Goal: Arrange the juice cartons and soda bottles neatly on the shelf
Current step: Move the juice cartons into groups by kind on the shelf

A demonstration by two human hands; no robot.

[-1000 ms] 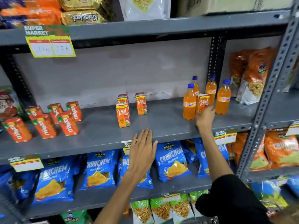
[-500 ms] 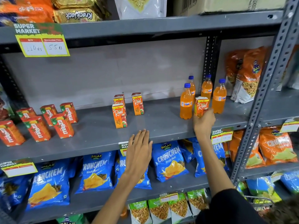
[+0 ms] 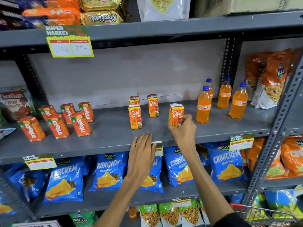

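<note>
My right hand [image 3: 183, 130] grips an orange Real juice carton [image 3: 176, 114] by its lower half, upright over the grey middle shelf [image 3: 111, 140], left of the soda bottles. Three more Real cartons [image 3: 135, 117] stand upright further left. Several orange soda bottles [image 3: 203, 105] with blue caps stand at the right of the shelf. Several red Maaza cartons [image 3: 56, 126] stand at the left. My left hand [image 3: 142, 154] rests flat, fingers together, on the shelf's front edge, holding nothing.
Blue Crunchem snack bags [image 3: 109, 172] fill the shelf below. Orange snack bags [image 3: 268, 79] sit right of the bottles, behind a perforated metal upright [image 3: 278, 128]. Price tags [image 3: 69, 41] hang from the shelf edges. Biscuit packs [image 3: 100, 17] lie on the top shelf.
My right hand has carried the Real carton leftward, away from between the soda bottles toward the other Real cartons. My left hand stays on the shelf edge.
</note>
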